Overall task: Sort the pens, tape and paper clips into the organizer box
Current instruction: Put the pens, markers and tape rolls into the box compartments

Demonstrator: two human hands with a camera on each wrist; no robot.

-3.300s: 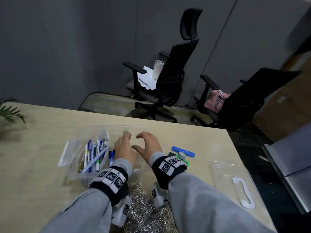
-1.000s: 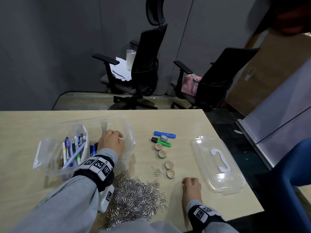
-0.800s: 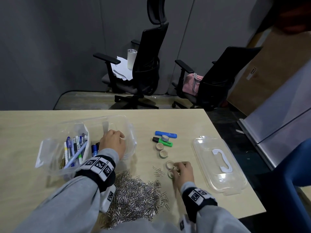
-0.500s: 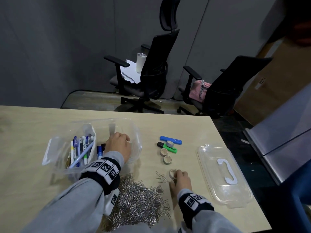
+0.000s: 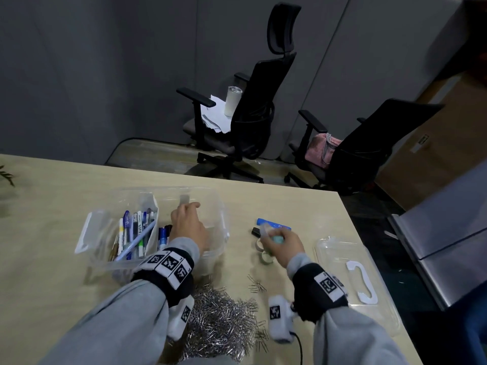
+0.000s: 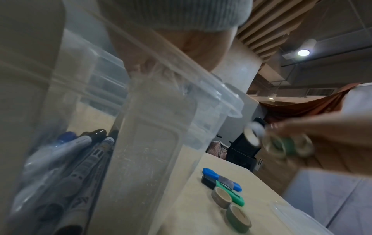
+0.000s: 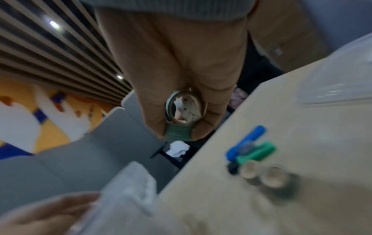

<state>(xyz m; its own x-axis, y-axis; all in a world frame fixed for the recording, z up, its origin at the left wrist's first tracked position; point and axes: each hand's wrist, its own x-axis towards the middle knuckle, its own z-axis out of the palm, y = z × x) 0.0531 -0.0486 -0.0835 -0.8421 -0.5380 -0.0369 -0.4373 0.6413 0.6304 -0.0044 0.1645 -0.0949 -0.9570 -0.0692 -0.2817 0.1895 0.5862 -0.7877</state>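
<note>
The clear organizer box stands on the table with pens upright in its left compartment. My left hand reaches into the right compartment, fingers curled at the inner divider; its fingertips are hidden in the left wrist view. My right hand hovers above the table just right of the box and pinches small tape rolls, one of them green. Two more tape rolls lie below it, beside a blue pen and a green highlighter. A heap of paper clips lies near me.
The box's clear lid with a white handle lies at the right, near the table's edge. A few stray clips sit between the heap and the tape rolls. Two office chairs stand beyond the far edge.
My right hand came from the near table edge to the nearest tape rolls, picked them up and lifted them toward the box. The left hand stayed in the box.
</note>
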